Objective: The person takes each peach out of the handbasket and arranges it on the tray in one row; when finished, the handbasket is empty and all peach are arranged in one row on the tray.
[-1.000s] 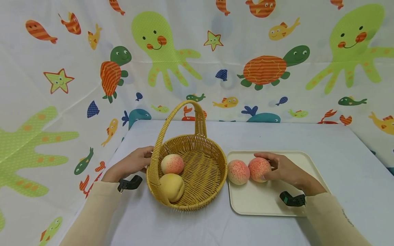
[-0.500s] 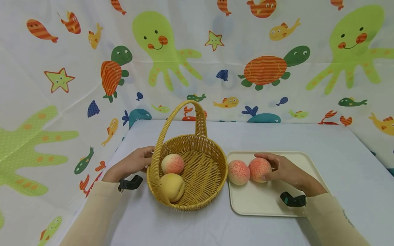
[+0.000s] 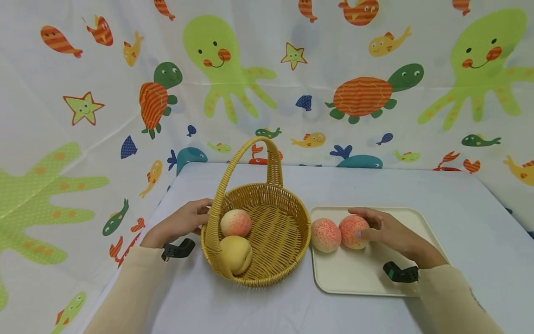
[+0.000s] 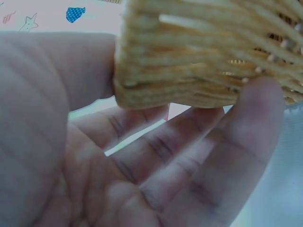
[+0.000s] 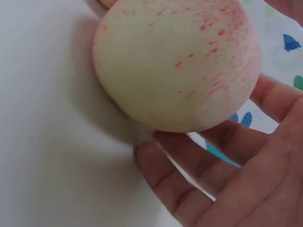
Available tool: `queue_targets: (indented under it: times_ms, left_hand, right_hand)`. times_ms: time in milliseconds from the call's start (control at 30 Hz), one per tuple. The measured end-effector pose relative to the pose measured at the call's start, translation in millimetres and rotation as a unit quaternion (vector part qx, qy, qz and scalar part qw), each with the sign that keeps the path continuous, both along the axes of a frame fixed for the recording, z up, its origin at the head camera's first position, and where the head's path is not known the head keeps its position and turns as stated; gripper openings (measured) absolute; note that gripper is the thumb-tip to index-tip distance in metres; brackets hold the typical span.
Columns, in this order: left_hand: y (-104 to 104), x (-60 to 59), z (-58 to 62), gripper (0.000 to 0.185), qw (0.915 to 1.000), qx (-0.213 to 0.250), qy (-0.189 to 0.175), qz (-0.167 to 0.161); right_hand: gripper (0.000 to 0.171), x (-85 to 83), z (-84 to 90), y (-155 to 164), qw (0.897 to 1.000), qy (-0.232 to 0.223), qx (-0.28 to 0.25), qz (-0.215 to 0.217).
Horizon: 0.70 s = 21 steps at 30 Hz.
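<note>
In the head view, my left hand point(image 3: 187, 220) holds the left side of a round wicker basket point(image 3: 275, 241) with a tall arched handle. The left wrist view shows the thumb and fingers around the basket's woven wall point(image 4: 189, 61). Inside the basket lie a pink-and-white peach point(image 3: 236, 223) and a yellow peach point(image 3: 235, 255), both towards the left. My right hand point(image 3: 388, 232) grips a speckled pink peach point(image 3: 352, 227) on a cream tray point(image 3: 342, 278), thumb on the near side, fingers around the far side. Another speckled peach point(image 3: 326, 235) touches it on the left.
The tray stands just right of the basket on a white-covered table point(image 3: 400, 183). Behind and to the left hangs a white curtain point(image 3: 258, 41) printed with sea animals. Dark wrist cameras are strapped to both wrists.
The whole head view has shifted slightly to the right. Both hands, the basket and the peaches keep their places relative to one another.
</note>
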<state>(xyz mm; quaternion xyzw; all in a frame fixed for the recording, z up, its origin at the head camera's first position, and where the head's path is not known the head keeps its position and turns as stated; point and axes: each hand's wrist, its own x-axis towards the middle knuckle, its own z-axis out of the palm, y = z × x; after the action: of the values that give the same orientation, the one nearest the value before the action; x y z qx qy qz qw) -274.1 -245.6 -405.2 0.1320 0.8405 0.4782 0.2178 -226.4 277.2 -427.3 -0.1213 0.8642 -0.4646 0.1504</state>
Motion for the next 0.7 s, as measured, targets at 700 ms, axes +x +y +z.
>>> queue_targets:
  times_ms: [700]
  left_hand:
    - [-2, 1.1, -6.2, 0.045, 0.9998, 0.009, 0.000, 0.019]
  right_hand:
    - [0.062, -25.1, 64.1, -85, 0.994, 0.086, -0.055, 0.034]
